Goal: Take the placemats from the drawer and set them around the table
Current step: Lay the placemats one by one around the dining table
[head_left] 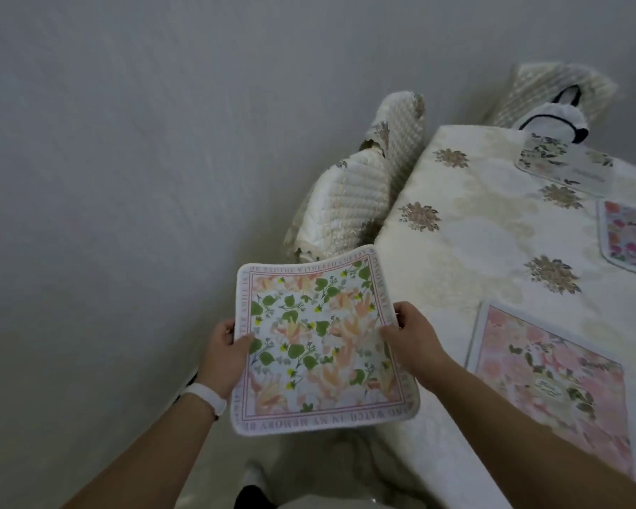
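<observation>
- We see the left hand (225, 350) closed on the left edge of a floral placemat (320, 339), thumb on top and the other fingers hidden beneath it; a white wristband (204, 397) circles that wrist.
- The placemat hangs in the air just off the surface's near left corner, over the floor, its far edge curling upward; the lettering round its border is only partly readable to us.
- The right hand (410, 337) pinches the placemat's right edge, thumb on top, the fingertips tucked out of sight under the cloth.
- Beyond the placemat, a quilted cream chair (349, 194) stands against the surface's left edge, its lower part hidden.
- The surface (467, 229) wears a cream flowered cloth.
- A pink placemat (551, 387) lies flat at the near edge.
- A pale placemat (562, 165) lies near the far edge, blurred, below a second chair (559, 90) with a white, dark-trimmed item we cannot identify.
- Another bright placemat (630, 235) is cut off by the picture's right side.
</observation>
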`<state>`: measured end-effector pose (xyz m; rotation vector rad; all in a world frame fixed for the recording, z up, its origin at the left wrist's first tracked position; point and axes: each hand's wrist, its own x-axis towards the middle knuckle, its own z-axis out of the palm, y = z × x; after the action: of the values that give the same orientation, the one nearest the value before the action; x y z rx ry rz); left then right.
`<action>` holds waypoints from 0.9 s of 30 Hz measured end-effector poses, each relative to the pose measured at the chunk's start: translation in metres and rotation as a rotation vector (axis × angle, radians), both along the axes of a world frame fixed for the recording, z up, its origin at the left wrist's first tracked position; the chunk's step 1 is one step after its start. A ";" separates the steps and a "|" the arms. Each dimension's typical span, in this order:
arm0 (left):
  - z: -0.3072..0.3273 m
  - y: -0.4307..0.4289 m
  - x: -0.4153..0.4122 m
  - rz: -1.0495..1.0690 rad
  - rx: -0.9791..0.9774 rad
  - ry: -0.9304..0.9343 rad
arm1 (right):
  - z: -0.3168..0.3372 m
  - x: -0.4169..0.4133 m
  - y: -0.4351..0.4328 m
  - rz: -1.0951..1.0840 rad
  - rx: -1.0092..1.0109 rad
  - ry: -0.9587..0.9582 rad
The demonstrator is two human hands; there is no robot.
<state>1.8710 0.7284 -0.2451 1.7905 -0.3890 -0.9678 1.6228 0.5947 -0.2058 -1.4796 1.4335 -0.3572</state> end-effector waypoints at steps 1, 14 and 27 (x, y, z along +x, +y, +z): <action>0.004 0.003 0.021 0.002 -0.014 -0.009 | 0.001 0.021 0.003 0.001 -0.012 0.000; 0.031 0.006 0.203 0.004 -0.097 -0.020 | 0.030 0.185 0.005 -0.029 -0.079 -0.100; 0.032 -0.156 0.279 -0.055 -0.179 0.078 | 0.019 0.240 -0.131 -0.166 -0.107 -0.172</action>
<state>2.1503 0.5725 -0.2134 1.5832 -0.4633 -1.0057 1.8630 0.4637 -0.1864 -1.3806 1.4195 -0.6575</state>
